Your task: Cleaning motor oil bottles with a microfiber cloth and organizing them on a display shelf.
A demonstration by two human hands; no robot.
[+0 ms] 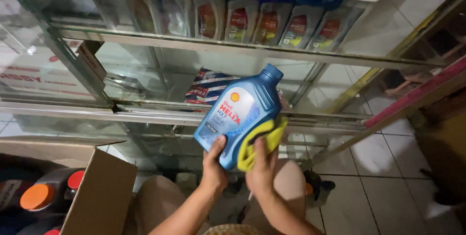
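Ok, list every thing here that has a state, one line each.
blue bottle: capped, tilted, held up off the shelf
yellow cloth: folded, pressed on the bottle
left hand: gripping the bottle's base
right hand: holding the cloth
cardboard box: flaps open
dark jugs: orange caps on, in the box

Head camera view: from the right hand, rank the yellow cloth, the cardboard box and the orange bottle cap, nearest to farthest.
From the right hand:
1. Yellow cloth, pressed under its fingers against the blue bottle.
2. Cardboard box, lower left, past the left hand.
3. Orange bottle cap, far left inside the box.
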